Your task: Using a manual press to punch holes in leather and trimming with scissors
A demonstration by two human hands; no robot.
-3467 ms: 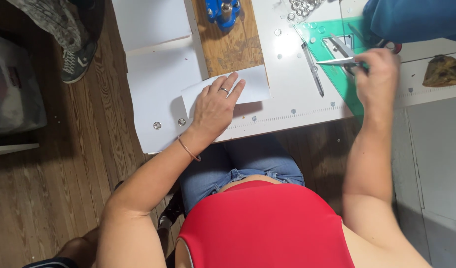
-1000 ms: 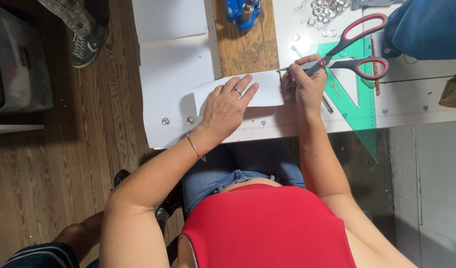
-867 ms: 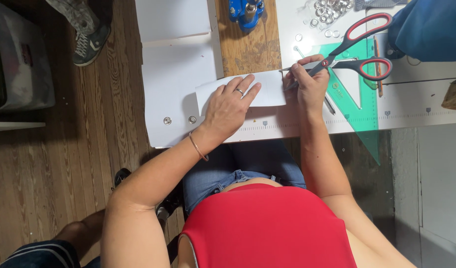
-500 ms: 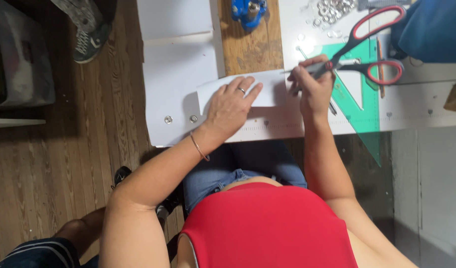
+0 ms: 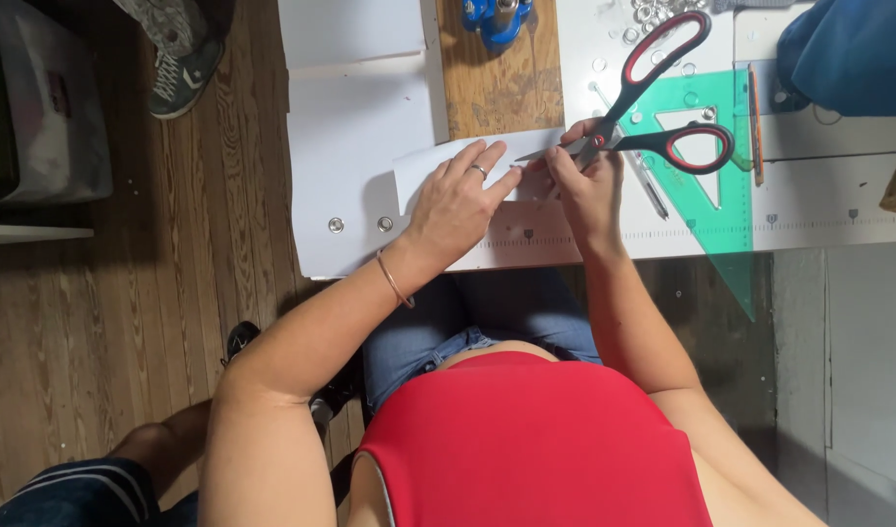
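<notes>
A green set square (image 5: 731, 185) lies on the white table (image 5: 838, 210), metal eyelets (image 5: 653, 12) scattered beyond; a blue tool (image 5: 497, 15) sits on a wooden board (image 5: 497, 88).

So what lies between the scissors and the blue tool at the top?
Head view: bare wooden board and white tabletop separate scissors from blue tool.

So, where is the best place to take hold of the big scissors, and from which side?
Take the scissors by the two red-and-black handle loops, coming from the right, far side of the table. The loops lie open and free over the green triangle ruler, while the right hand covers the blades near the white paper strip.
</notes>
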